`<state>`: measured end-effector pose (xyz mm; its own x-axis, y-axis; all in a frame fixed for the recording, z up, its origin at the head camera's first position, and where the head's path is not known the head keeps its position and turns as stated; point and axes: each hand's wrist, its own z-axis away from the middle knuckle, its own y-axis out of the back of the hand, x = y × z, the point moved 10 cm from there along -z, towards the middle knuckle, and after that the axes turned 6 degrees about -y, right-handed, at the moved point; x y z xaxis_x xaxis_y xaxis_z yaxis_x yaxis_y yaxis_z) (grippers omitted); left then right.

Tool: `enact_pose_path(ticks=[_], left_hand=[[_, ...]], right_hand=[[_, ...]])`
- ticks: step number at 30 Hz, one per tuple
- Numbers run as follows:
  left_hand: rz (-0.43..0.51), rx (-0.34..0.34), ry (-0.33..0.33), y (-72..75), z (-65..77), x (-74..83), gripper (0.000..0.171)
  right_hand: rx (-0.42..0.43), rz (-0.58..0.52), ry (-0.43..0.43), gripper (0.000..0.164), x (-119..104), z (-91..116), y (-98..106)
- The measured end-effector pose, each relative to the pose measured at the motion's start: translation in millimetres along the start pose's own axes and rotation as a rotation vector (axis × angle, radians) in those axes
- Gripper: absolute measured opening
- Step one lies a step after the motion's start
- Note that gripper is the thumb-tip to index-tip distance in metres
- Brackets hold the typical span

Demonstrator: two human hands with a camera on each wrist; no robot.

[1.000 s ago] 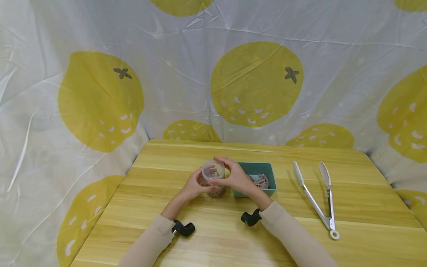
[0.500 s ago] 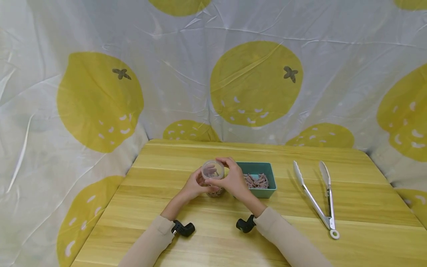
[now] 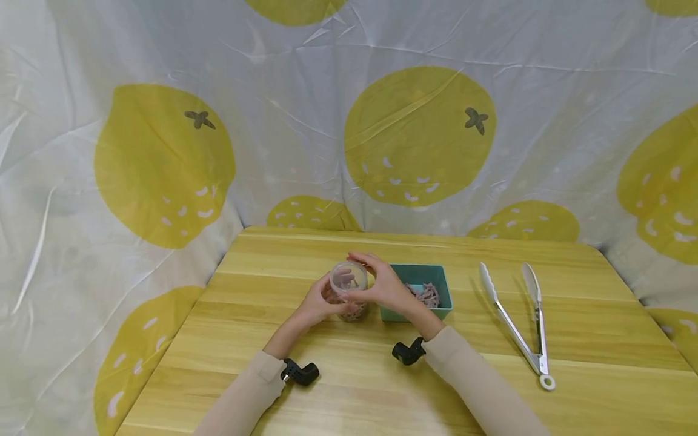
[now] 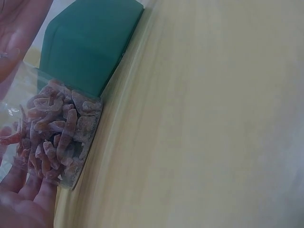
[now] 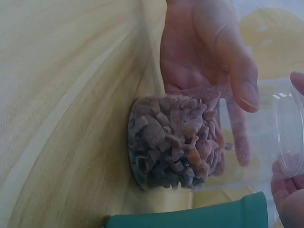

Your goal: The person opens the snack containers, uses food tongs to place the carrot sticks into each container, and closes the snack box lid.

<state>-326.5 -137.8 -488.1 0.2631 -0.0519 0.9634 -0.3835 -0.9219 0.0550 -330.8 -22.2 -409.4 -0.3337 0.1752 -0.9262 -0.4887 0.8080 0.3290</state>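
Note:
A clear plastic jar [image 3: 354, 313] stands upright on the table, its lower part filled with dusty, brownish-pink dried strips [image 5: 175, 137]. My left hand [image 3: 316, 304] grips the jar's side, thumb and fingers around it, as the right wrist view confirms. At the top, my right hand [image 3: 386, 289] holds the round clear rim or lid [image 3: 349, 277] between thumb and fingers. Whether that ring is a separate lid is hard to tell. Just right of the jar sits a teal rectangular box [image 3: 444, 287] with more strips inside, partly hidden by my right wrist.
Metal tongs [image 3: 518, 333] lie spread on the right of the wooden table [image 3: 349, 387], white ring toward me. A lemon-print curtain [image 3: 305, 139] hangs behind the table and at both sides. Each wrist wears a black camera mount [image 3: 300, 372].
My right hand turned inward around the jar's top, its wrist swinging left, then swung back outward to the right. The left hand and jar stayed in place.

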Motion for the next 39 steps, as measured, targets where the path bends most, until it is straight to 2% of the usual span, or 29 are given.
enact_pose_path(ticks=[4, 11, 15, 18, 21, 24, 28, 32, 39], left_hand=[[-0.003, 0.002, 0.006, -0.7, -0.4, 1.4, 0.083], [0.016, 0.004, -0.014, -2.2, -0.8, 6.4, 0.082], [0.012, -0.001, -0.012, -2.8, -0.7, 7.3, 0.082], [0.005, -0.003, -0.005, -2.2, -0.5, 6.2, 0.083], [0.003, -0.001, 0.001, -1.1, -0.4, 3.4, 0.084], [0.003, 0.004, 0.004, -0.5, 0.0, 2.1, 0.083], [-0.010, 0.014, 0.007, 0.1, 0.6, 2.5, 0.082], [-0.030, 0.014, 0.003, 0.3, 1.3, 3.3, 0.082], [-0.022, 0.011, 0.015, -0.1, 1.7, 2.4, 0.081]], right_hand=[[0.040, 0.018, 0.007, 0.078, -2, 0, 1], [0.192, 0.060, -0.033, 0.076, 1, 4, 4], [0.245, 0.079, -0.050, 0.076, -1, 7, 4], [0.228, 0.090, -0.027, 0.078, -2, 6, 4], [0.169, 0.079, -0.014, 0.079, -6, 5, 3], [0.110, 0.038, -0.020, 0.079, -5, 3, 2], [0.086, 0.004, -0.040, 0.078, 2, 1, 2], [0.123, 0.024, -0.044, 0.075, 3, 2, 4], [0.283, 0.122, -0.049, 0.073, 5, 8, 6]])
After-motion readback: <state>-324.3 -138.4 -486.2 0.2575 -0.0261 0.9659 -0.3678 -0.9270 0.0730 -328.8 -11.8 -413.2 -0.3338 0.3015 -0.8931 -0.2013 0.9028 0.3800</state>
